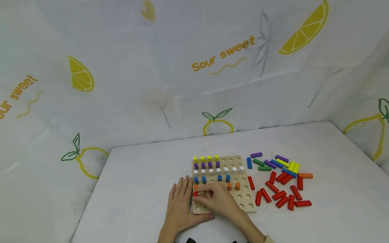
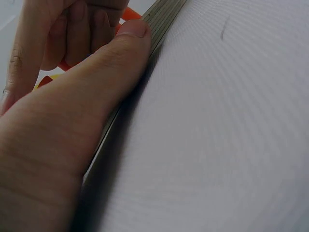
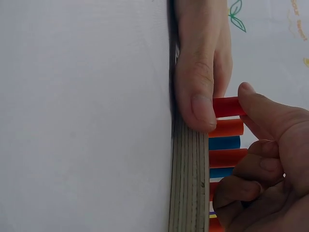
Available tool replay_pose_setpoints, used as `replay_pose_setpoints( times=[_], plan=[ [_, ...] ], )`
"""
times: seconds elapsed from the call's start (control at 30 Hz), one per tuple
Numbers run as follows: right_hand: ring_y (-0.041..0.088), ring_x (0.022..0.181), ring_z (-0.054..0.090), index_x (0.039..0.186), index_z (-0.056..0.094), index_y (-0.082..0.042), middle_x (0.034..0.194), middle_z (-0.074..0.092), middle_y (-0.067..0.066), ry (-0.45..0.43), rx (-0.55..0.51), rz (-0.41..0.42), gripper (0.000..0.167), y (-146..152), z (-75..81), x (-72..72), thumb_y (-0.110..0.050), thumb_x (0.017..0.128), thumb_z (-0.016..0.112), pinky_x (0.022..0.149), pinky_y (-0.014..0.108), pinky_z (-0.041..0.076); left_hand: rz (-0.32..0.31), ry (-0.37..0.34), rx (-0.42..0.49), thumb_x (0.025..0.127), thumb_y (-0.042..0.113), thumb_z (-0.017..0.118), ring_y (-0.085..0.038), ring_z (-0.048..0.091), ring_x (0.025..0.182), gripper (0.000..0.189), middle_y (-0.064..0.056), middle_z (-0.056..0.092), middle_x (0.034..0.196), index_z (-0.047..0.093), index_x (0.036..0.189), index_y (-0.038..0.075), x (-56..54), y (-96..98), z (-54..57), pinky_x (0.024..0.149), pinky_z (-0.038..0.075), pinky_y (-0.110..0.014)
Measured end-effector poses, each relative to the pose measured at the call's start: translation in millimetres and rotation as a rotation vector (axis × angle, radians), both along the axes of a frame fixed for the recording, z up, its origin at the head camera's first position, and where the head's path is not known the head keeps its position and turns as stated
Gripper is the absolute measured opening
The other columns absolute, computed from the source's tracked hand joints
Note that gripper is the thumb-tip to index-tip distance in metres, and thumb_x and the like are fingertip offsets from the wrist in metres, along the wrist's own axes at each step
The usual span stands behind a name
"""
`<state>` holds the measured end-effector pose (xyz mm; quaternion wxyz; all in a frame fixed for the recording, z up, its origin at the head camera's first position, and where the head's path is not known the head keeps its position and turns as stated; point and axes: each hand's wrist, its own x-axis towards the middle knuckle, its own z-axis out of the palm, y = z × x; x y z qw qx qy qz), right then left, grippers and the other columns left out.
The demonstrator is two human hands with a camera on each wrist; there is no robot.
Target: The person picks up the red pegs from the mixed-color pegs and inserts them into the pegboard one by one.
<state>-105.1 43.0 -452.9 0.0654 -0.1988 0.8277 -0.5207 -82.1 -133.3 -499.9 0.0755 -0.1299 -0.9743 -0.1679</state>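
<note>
A wooden pegboard point(image 1: 245, 210) lies on the table with pegs standing in rows: yellow at the back, then purple, white, blue and orange. My left hand point(image 1: 180, 208) rests against it, fingers straight along the left edge and thumb along the front edge. At the left column, in front of the orange row, my right hand point(image 1: 219, 199) pinches the top of a red peg point(image 3: 227, 107) between thumb and index finger. That peg stands upright against the board in the right wrist view; its lower end is hidden by the left thumb. The right hand covers part of the orange row.
To the board's right lie many loose red pegs point(image 1: 279, 195). Behind them are loose purple pegs point(image 1: 256, 155), green pegs point(image 1: 265, 168), blue pegs point(image 1: 249, 163), yellow pegs point(image 1: 296, 167) and an orange peg point(image 1: 305, 176). A lemon-printed white cloth point(image 1: 182, 114) hangs behind the table.
</note>
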Motion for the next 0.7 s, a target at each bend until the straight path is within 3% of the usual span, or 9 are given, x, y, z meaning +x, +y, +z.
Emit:
replay_pose_setpoints(
  times=[0.7],
  plan=[
    [-0.004,0.049,0.036,0.099,0.083,-0.01,0.054,0.048,-0.011,-0.002,0.08,-0.008,0.018,-1.6,4.7,1.1,-0.023,0.086,0.083,0.044,0.015,0.027,-0.001,-0.003,-0.014,0.062,0.094,0.064,-0.035,0.031,0.156,0.134,-0.013,0.038,0.165,0.034,0.159,0.007,-0.8,0.0,1.7,0.124,0.029,-0.06]
  ],
)
